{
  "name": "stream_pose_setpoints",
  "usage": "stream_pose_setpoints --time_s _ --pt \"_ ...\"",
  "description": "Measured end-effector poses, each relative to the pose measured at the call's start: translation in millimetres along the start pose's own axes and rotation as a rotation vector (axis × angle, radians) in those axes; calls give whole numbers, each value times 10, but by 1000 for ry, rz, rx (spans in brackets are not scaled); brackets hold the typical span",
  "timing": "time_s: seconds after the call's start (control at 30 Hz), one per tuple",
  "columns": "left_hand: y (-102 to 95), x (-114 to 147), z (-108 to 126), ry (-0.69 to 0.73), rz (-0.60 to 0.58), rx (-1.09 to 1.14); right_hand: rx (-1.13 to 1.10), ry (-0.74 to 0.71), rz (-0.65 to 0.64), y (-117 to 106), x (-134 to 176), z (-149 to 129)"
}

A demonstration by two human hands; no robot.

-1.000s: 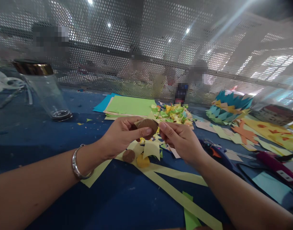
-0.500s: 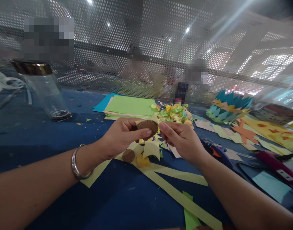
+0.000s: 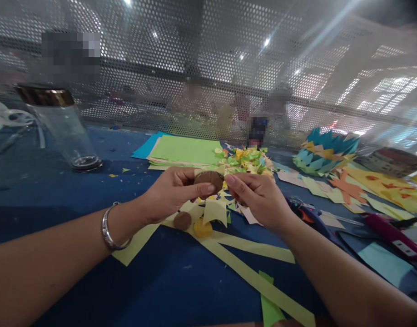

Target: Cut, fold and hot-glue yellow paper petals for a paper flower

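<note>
Between thumb and fingers, my left hand (image 3: 176,190) grips a brown round disc (image 3: 208,181), with pale yellow paper showing behind its upper edge. My right hand (image 3: 251,190) is closed in a pinch at the disc's right edge. A thin dark thing shows at its fingertips, too small to name. Below the hands, a second brown disc (image 3: 182,220) and a yellow disc (image 3: 203,228) lie on pale yellow paper. A notched pale yellow piece (image 3: 215,212) hangs or lies just under the held disc; I cannot tell which.
A glass jar (image 3: 67,131) stands at the left by white scissors (image 3: 11,116). Paper sheets (image 3: 191,150) and a heap of scraps (image 3: 249,159) lie ahead. At the right are a paper crown (image 3: 324,152), a purple power strip (image 3: 395,236) and cables. Long paper strips (image 3: 259,279) lie in front.
The held disc has shifted slightly left and turned a little, showing more of the pale paper behind it. Both hands stay almost in place.
</note>
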State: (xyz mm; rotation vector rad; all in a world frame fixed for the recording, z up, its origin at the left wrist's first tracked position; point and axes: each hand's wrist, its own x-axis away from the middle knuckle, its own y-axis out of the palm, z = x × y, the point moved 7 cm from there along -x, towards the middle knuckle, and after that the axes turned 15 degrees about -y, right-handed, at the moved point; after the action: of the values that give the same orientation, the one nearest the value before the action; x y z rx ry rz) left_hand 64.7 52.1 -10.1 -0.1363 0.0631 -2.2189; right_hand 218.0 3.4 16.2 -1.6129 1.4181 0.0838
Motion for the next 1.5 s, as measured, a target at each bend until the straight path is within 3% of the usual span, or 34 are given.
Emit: stream_pose_setpoints --time_s 0.67,1.1,1.37,1.5 --pt "0 -6 70 43 -57 -217 -2 18 -54 40 8 35" --pt "24 -11 101 51 -135 -217 25 19 -115 65 2 51" --pt "57 -12 94 23 -155 -173 -50 91 -49 71 20 124" --pt "115 -3 70 19 -227 -153 -121 76 2 74 25 107"
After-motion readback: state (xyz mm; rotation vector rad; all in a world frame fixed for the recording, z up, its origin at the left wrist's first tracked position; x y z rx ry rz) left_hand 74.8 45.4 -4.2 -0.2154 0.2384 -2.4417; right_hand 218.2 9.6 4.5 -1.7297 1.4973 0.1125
